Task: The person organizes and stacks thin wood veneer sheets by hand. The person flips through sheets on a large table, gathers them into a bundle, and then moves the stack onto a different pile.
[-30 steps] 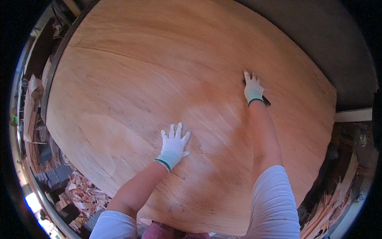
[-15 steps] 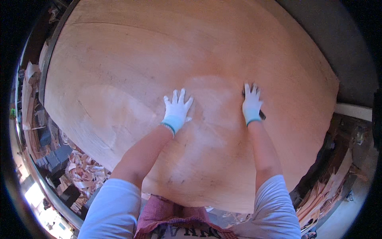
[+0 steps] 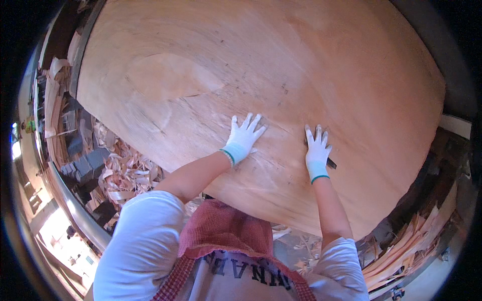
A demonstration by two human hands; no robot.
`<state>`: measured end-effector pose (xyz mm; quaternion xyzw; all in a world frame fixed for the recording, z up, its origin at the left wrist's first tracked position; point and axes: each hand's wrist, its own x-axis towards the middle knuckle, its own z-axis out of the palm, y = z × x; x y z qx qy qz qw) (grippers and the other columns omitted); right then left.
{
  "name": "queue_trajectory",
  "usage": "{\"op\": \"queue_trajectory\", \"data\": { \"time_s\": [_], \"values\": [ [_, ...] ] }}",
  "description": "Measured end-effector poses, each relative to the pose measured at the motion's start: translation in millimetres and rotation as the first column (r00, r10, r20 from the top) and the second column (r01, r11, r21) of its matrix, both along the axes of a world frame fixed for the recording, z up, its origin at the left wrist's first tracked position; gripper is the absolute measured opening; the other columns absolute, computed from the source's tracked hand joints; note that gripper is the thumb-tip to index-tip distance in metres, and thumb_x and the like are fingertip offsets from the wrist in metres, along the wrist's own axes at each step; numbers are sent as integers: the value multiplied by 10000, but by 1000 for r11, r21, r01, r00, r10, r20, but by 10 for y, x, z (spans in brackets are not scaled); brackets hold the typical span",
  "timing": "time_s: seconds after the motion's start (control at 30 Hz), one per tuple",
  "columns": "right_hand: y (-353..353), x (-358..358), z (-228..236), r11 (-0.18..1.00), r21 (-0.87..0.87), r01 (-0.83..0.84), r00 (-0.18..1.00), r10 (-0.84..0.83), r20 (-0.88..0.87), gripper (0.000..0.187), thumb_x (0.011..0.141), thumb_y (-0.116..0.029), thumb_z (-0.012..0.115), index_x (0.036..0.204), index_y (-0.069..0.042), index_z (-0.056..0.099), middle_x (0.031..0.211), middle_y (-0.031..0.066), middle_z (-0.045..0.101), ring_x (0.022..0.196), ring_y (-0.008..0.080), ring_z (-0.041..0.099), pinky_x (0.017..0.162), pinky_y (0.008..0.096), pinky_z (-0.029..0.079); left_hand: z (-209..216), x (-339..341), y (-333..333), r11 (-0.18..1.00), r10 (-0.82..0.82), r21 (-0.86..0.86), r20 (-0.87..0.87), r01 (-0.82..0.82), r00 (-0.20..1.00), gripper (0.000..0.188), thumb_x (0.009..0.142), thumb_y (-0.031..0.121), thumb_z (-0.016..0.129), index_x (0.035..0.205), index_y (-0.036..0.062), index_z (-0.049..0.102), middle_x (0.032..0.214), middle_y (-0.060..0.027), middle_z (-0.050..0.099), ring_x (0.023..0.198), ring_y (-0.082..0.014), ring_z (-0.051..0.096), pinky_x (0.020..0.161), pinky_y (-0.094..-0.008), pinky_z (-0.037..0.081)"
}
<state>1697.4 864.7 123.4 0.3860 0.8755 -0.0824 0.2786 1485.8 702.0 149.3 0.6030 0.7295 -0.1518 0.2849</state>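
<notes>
A broad sheet of tan wood veneer [image 3: 201,130] lies in front of me, with a curved tear line at upper left. My left hand [image 3: 243,136], in a white glove with a teal cuff, rests on it with fingers spread. To its right, my right hand [image 3: 317,150], gloved the same way, lies palm down on the sheet. It keeps a dark narrow tool [image 3: 331,164] under the palm; one end sticks out near the wrist, and the rest is mostly hidden, so its kind cannot be told. The fingers over it are stretched forward.
Veneer scraps [image 3: 133,168] are heaped at left beside grey blocks [image 3: 88,165]. A curved metal rail [image 3: 75,208] runs past them. Long veneer strips [image 3: 411,248] are piled at lower right. A dark panel [image 3: 427,30] borders the sheet at upper right.
The torn patch at upper left now shows more clearly. My left hand has shifted right, closer to the right hand. My right hand sits a little lower, the dark tool still under it.
</notes>
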Motion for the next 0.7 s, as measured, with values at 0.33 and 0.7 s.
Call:
{"op": "queue_trajectory", "data": {
  "time_s": [0.33,0.7],
  "values": [
    [-494,-8,240,989,147,-4,991,24,-133,601,843,-72,459,1416,-197,333,1490,104,279,1364,360,247,987,629,320,-91,133,-334,957,78,277,44,-87,996,535,815,262,616,1313,138,463,1478,-156,273,1364,-297,262,1056,-550,237],
    [-1638,517,92,947,-238,217,969,-179,170,674,836,-33,487,1422,-306,297,1516,134,209,1358,376,259,975,584,361,-46,259,-2217,972,197,-140,40,-190,980,613,834,272,548,1413,274,349,1526,-140,172,1368,-367,240,1017,-639,242]
  ]
}}
